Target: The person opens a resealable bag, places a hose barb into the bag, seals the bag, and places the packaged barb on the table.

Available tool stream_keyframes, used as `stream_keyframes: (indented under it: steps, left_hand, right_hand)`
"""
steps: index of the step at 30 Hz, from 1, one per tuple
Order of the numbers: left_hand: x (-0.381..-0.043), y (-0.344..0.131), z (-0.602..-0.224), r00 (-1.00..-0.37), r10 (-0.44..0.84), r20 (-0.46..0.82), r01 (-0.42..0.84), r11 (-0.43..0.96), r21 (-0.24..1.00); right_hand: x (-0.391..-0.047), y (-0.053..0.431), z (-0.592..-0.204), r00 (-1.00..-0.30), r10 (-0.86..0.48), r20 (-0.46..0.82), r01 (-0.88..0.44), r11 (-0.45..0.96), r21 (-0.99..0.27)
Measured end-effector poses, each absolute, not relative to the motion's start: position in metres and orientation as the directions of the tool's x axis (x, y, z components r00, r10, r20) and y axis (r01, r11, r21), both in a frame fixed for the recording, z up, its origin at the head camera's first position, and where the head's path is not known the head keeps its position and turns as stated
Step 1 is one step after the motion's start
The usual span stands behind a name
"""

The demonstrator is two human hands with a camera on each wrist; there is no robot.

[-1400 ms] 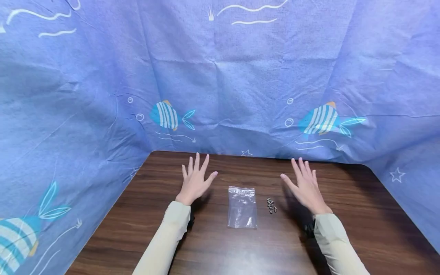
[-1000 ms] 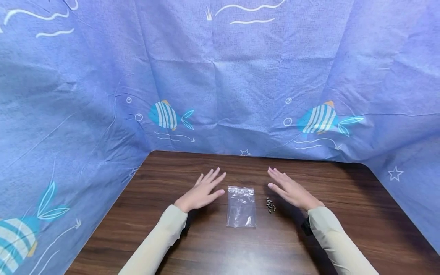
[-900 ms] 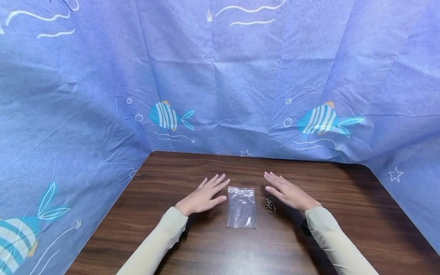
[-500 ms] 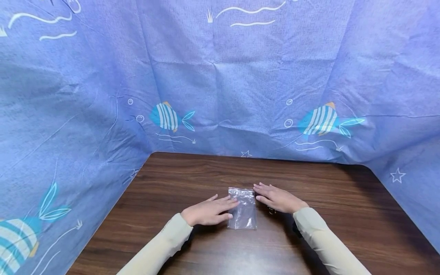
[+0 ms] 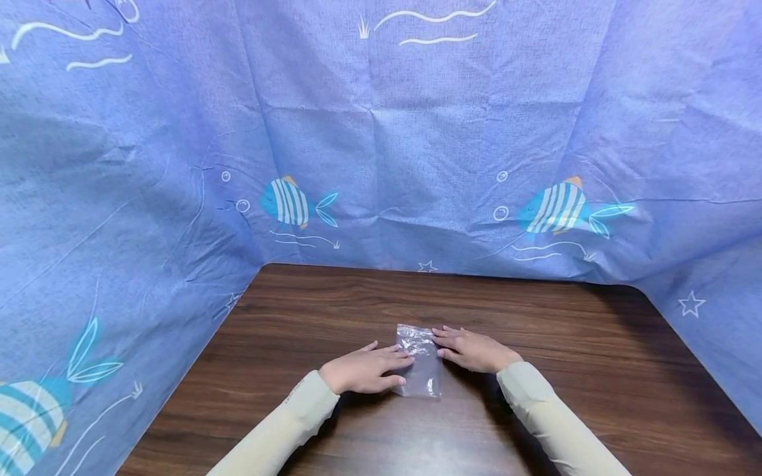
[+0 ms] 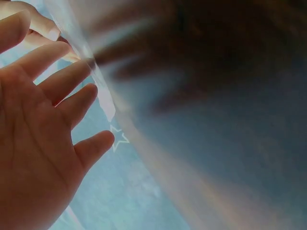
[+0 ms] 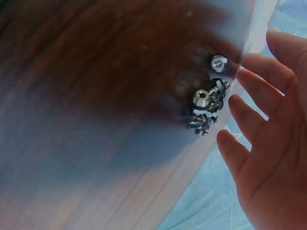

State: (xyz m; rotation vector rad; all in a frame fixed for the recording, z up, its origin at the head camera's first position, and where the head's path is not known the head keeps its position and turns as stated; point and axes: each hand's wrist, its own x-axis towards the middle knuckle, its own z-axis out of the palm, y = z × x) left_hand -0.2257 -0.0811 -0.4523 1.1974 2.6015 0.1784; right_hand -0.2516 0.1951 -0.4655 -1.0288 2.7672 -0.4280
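A clear zip bag (image 5: 424,370) lies flat between my hands, its zip strip toward the far side. My left hand (image 5: 366,370) is palm down with fingers extended over the bag's left side; the left wrist view shows the palm (image 6: 33,134) and loosely spread fingers. At the bag's upper right edge are the fingertips of my right hand (image 5: 473,350), its fingers also extended. Several small shiny metal screws (image 7: 204,103) form a little heap just beyond the right fingers in the right wrist view; in the head view that hand hides them.
The dark wood-grain table (image 5: 333,297) spreads around the hands, with a bright reflection near its front. A blue cloth (image 5: 405,145) printed with fish hangs behind it and along both sides.
Both hands have come down and inward from wide apart, reaching the bag's two sides. The right hand now covers the metal heap. The bag has turned slightly.
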Motion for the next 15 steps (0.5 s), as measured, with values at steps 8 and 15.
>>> stream_keyframes:
  steps: [8, 15]
  left_hand:
    - [-0.232, -0.083, -0.453, -0.637, 0.747, -0.189, 0.702, 0.664, 0.258]
    - [-0.236, -0.082, -0.453, -0.656, 0.732, -0.183, 0.682, 0.679, 0.272]
  right_hand:
    - [-0.247, 0.195, -0.461, -0.758, -0.65, -0.042, -0.607, 0.729, -0.317]
    - [-0.239, 0.197, -0.461, -0.771, -0.636, -0.035, -0.602, 0.746, -0.283]
